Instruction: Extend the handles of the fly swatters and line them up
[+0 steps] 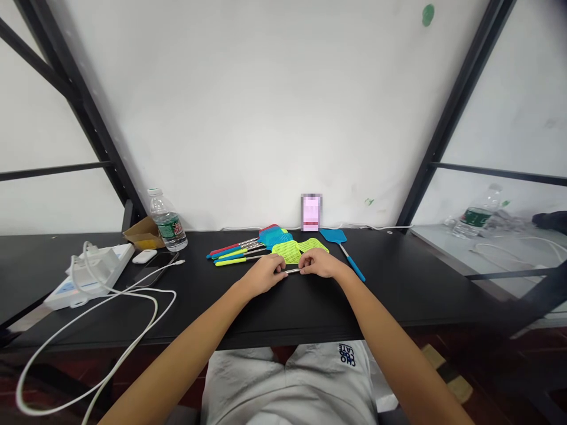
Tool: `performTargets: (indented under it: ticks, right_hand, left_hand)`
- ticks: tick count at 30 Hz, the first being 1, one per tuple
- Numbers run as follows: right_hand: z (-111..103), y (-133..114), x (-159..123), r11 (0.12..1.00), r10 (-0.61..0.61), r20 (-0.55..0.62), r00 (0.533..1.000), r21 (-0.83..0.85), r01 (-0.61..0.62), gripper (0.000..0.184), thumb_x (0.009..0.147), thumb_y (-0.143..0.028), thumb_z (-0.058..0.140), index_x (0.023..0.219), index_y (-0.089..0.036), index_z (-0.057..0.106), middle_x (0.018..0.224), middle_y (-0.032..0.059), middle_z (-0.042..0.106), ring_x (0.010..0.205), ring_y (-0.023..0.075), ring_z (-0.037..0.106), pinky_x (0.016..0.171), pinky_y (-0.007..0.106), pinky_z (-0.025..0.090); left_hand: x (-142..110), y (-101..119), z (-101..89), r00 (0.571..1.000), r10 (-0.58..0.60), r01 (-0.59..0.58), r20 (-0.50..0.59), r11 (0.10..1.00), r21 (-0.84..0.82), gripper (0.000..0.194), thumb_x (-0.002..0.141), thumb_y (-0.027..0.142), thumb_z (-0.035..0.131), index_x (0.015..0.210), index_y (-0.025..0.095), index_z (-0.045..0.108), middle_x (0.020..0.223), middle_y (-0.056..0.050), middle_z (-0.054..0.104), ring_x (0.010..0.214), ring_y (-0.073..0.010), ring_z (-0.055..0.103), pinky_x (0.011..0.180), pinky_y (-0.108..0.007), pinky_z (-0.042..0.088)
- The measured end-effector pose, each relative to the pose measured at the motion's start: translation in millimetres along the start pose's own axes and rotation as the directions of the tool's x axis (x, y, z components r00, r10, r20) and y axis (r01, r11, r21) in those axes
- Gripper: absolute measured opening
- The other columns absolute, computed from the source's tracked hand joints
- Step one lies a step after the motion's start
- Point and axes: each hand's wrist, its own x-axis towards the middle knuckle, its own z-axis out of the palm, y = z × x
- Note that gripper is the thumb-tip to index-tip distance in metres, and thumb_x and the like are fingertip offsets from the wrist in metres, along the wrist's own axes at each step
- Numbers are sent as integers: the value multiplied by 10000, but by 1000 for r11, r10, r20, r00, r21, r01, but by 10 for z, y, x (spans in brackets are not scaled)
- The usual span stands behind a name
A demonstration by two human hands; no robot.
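Observation:
Both hands are closed on a thin metal rod (293, 271), low over the black table. My left hand (267, 273) pinches its left end, and my right hand (318, 263) grips it a short way to the right. The rod looks like the shaft of a fly swatter; its ends are hidden in my fingers. Just behind my hands are two yellow-green mesh swatter heads (287, 252) (313, 244); I cannot tell which one belongs to the rod. To the left lies a pile of swatters with red, blue and yellow-green handles (233, 261). A blue fly swatter (353, 267) lies apart at the right.
A phone (311, 212) stands against the wall. On the left are a water bottle (168, 222), a cardboard box (144, 234), a white earphone case (144, 257), a dark phone (156, 268) and a power strip (101, 274) with loose white cables (153, 307).

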Motion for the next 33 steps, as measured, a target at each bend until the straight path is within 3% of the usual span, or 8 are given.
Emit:
performTargets:
  ticks: [10, 17, 20, 25, 30, 33]
  right_hand:
    - [-30, -55, -36, 1000, 5, -2, 1000, -14, -5, 204, 688, -322, 726, 826, -171, 720, 704, 4, 639, 628, 124, 560, 559, 222, 381]
    - [-29, -97, -50, 999, -20, -76, 997, -49, 16, 373, 626, -430, 796, 885, -173, 720, 760, 16, 639, 658, 131, 552, 570, 229, 374]
    - [71, -127, -9, 988, -93, -93, 991, -130, 81, 355, 615, -415, 816, 874, -186, 735, 781, 21, 628, 692, 138, 546, 593, 234, 371]
    - [190, -203, 19, 975, -151, -89, 985, -178, 134, 147, 737, -313, 729, 790, -178, 705, 776, 29, 627, 679, 133, 545, 601, 234, 371]
    - [33, -177, -44, 996, -85, -83, 993, -42, 82, 135, 835, -295, 589, 810, -171, 638, 748, 29, 650, 669, 136, 576, 620, 232, 402]
    - [-136, -111, -96, 999, -23, -184, 983, 26, 28, 178, 869, -317, 514, 796, -175, 593, 690, 10, 624, 621, 125, 553, 599, 226, 397]
  left_hand:
    - [-5, 42, -28, 1000, -2, 2, -8, 1000, -17, 185, 786, 367, 635, 787, 185, 600, 745, -24, 589, 689, -154, 511, 623, -253, 345]
    - [9, -56, -186, 976, -80, 77, -203, 997, -22, 209, 806, 381, 587, 849, 177, 613, 748, -30, 593, 687, -159, 514, 640, -265, 366]
    - [15, -196, -174, 981, -119, 124, -151, 992, 27, 247, 756, 424, 639, 789, 179, 619, 760, -36, 596, 718, -173, 528, 640, -263, 371]
    - [23, -340, -98, 991, -114, 112, -74, 993, -31, 211, 743, 355, 657, 640, 185, 587, 669, -23, 587, 626, -157, 509, 569, -256, 326]
    - [21, -366, -185, 977, -169, 171, -133, 985, 0, 181, 850, 322, 523, 731, 189, 551, 721, -36, 589, 659, -171, 509, 608, -276, 337]
    - [9, -372, -267, 965, -210, 213, -157, 977, 0, 144, 892, 291, 446, 799, 197, 504, 743, -22, 583, 668, -170, 511, 618, -271, 336]
